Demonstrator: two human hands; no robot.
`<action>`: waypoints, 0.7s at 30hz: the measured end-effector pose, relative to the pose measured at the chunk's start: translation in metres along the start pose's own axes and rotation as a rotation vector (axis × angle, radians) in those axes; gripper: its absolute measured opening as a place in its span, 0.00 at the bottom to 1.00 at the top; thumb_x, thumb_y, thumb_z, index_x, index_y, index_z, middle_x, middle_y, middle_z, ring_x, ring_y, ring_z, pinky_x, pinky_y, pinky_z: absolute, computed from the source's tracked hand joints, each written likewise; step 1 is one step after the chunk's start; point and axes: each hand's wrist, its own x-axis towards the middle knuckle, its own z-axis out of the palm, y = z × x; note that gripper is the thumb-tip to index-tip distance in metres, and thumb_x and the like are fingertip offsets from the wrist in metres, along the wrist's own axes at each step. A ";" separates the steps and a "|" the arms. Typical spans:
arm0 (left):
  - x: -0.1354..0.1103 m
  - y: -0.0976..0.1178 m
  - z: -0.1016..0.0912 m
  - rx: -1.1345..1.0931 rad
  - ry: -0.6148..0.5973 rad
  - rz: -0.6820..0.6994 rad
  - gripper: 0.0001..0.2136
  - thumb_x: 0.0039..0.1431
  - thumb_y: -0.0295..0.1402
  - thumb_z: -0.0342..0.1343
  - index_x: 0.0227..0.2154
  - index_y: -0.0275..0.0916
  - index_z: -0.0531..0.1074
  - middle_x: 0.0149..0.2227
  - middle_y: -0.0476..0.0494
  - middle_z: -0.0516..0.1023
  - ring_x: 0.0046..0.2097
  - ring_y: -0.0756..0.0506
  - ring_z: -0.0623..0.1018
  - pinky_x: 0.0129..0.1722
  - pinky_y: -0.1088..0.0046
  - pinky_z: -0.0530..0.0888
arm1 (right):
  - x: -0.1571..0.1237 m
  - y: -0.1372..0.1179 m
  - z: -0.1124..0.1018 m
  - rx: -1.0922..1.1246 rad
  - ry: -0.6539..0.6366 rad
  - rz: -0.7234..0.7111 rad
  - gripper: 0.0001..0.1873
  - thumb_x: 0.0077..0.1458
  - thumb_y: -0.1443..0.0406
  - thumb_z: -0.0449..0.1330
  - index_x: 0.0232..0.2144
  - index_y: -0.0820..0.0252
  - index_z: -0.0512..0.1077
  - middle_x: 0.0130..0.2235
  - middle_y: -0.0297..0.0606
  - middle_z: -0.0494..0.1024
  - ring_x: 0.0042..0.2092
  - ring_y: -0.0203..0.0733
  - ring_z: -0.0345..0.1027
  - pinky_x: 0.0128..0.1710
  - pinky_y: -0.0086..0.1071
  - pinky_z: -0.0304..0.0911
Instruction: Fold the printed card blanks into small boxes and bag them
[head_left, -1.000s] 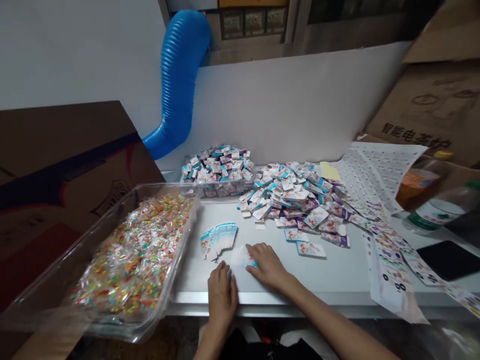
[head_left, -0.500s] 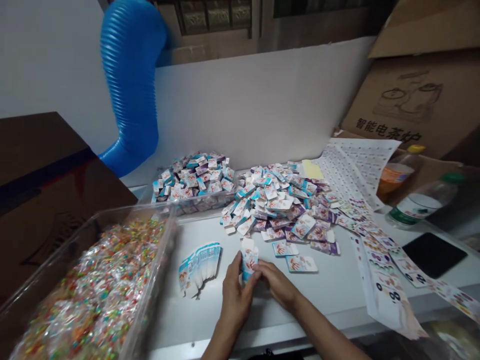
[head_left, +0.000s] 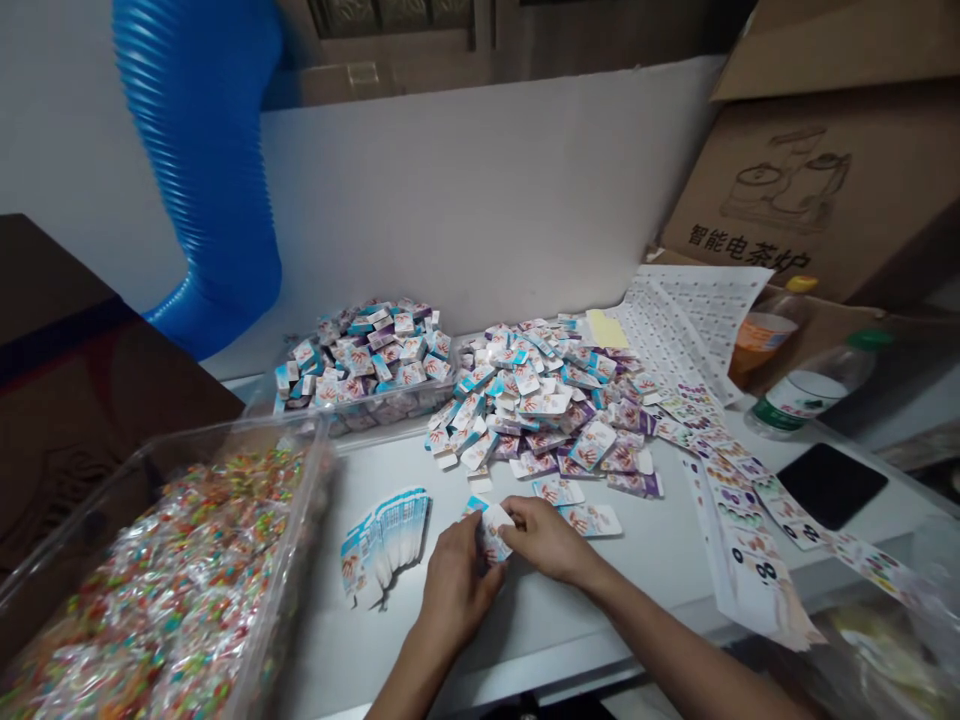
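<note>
Both my hands meet over the white table near its front edge. My left hand (head_left: 454, 580) and my right hand (head_left: 546, 537) are closed together on one small white-and-blue printed carton (head_left: 493, 528), held just above the tabletop. A fanned stack of flat cartons (head_left: 384, 540) lies just left of my left hand. A loose heap of small cartons (head_left: 540, 395) is spread behind my hands, with a few single ones (head_left: 592, 518) lying beside my right hand.
A clear tray of colourful wrapped sweets (head_left: 161, 590) stands at the front left. A clear bin of folded cartons (head_left: 360, 365) sits at the back. Sticker sheets (head_left: 739, 500), a black phone (head_left: 831, 485), two bottles (head_left: 802, 390) and a cardboard box (head_left: 810, 190) are right. A blue hose (head_left: 202, 160) hangs at the back left.
My hands picked a carton up off the table, came together around it and now work it between the fingers. The view has swung to the right and down.
</note>
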 end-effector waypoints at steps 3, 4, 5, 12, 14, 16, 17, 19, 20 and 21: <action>0.002 0.004 -0.006 0.007 -0.041 0.039 0.27 0.45 0.31 0.55 0.51 0.35 0.61 0.47 0.34 0.72 0.47 0.37 0.72 0.46 0.56 0.70 | 0.004 -0.002 -0.004 0.026 -0.119 0.074 0.04 0.42 0.66 0.54 0.22 0.62 0.67 0.19 0.28 0.65 0.22 0.33 0.60 0.23 0.25 0.57; 0.002 0.005 -0.009 0.009 -0.058 0.048 0.27 0.45 0.30 0.55 0.51 0.35 0.60 0.46 0.35 0.72 0.46 0.38 0.73 0.46 0.57 0.71 | 0.005 -0.002 -0.006 0.034 -0.157 0.088 0.05 0.42 0.65 0.54 0.21 0.62 0.67 0.18 0.28 0.65 0.21 0.33 0.59 0.22 0.26 0.57; 0.001 0.005 -0.011 0.015 -0.072 0.055 0.27 0.45 0.30 0.55 0.51 0.35 0.60 0.45 0.35 0.73 0.45 0.38 0.73 0.45 0.58 0.71 | 0.006 -0.002 -0.006 0.038 -0.186 0.094 0.06 0.42 0.65 0.53 0.22 0.62 0.67 0.18 0.28 0.65 0.20 0.33 0.59 0.22 0.26 0.57; -0.002 -0.001 -0.011 0.169 -0.080 0.230 0.21 0.47 0.26 0.51 0.48 0.37 0.61 0.40 0.39 0.75 0.42 0.40 0.75 0.52 0.49 0.65 | 0.008 -0.003 -0.002 -0.109 -0.120 -0.038 0.04 0.39 0.68 0.56 0.22 0.61 0.71 0.22 0.29 0.69 0.27 0.34 0.60 0.26 0.24 0.53; -0.003 -0.003 -0.007 0.194 -0.057 0.228 0.22 0.48 0.24 0.49 0.50 0.35 0.59 0.41 0.37 0.75 0.43 0.39 0.74 0.51 0.49 0.66 | 0.011 -0.002 -0.004 -0.148 -0.105 -0.053 0.03 0.40 0.67 0.57 0.20 0.62 0.70 0.20 0.29 0.68 0.26 0.34 0.58 0.24 0.24 0.50; -0.005 -0.004 -0.004 0.170 -0.030 0.214 0.26 0.48 0.23 0.49 0.53 0.33 0.55 0.46 0.33 0.72 0.47 0.39 0.73 0.50 0.53 0.69 | 0.013 0.000 -0.006 -0.143 -0.124 -0.046 0.04 0.42 0.67 0.56 0.21 0.62 0.70 0.19 0.28 0.66 0.24 0.32 0.57 0.22 0.24 0.48; -0.006 -0.005 -0.002 0.143 -0.017 0.217 0.28 0.48 0.23 0.49 0.54 0.33 0.53 0.48 0.32 0.71 0.49 0.39 0.72 0.49 0.55 0.70 | 0.014 0.000 -0.007 -0.136 -0.132 -0.043 0.04 0.43 0.67 0.56 0.22 0.63 0.70 0.19 0.28 0.66 0.23 0.32 0.56 0.21 0.24 0.48; -0.007 -0.008 0.001 0.083 0.018 0.240 0.28 0.49 0.22 0.48 0.56 0.35 0.52 0.51 0.33 0.69 0.51 0.41 0.71 0.49 0.59 0.71 | 0.012 -0.002 -0.008 -0.119 -0.127 -0.043 0.05 0.44 0.67 0.55 0.23 0.63 0.70 0.19 0.28 0.66 0.22 0.31 0.56 0.21 0.24 0.47; -0.008 -0.010 0.003 0.061 0.053 0.254 0.27 0.51 0.23 0.48 0.56 0.35 0.52 0.51 0.33 0.69 0.52 0.41 0.71 0.48 0.60 0.72 | 0.010 -0.003 -0.008 -0.113 -0.118 -0.047 0.05 0.45 0.66 0.55 0.23 0.63 0.69 0.19 0.28 0.65 0.22 0.31 0.56 0.21 0.24 0.48; -0.008 -0.011 0.005 0.046 0.099 0.264 0.26 0.53 0.24 0.48 0.56 0.35 0.52 0.51 0.34 0.69 0.52 0.42 0.71 0.48 0.61 0.72 | 0.007 -0.005 -0.006 -0.103 -0.105 -0.054 0.06 0.46 0.66 0.54 0.23 0.63 0.69 0.20 0.28 0.65 0.23 0.31 0.56 0.22 0.24 0.49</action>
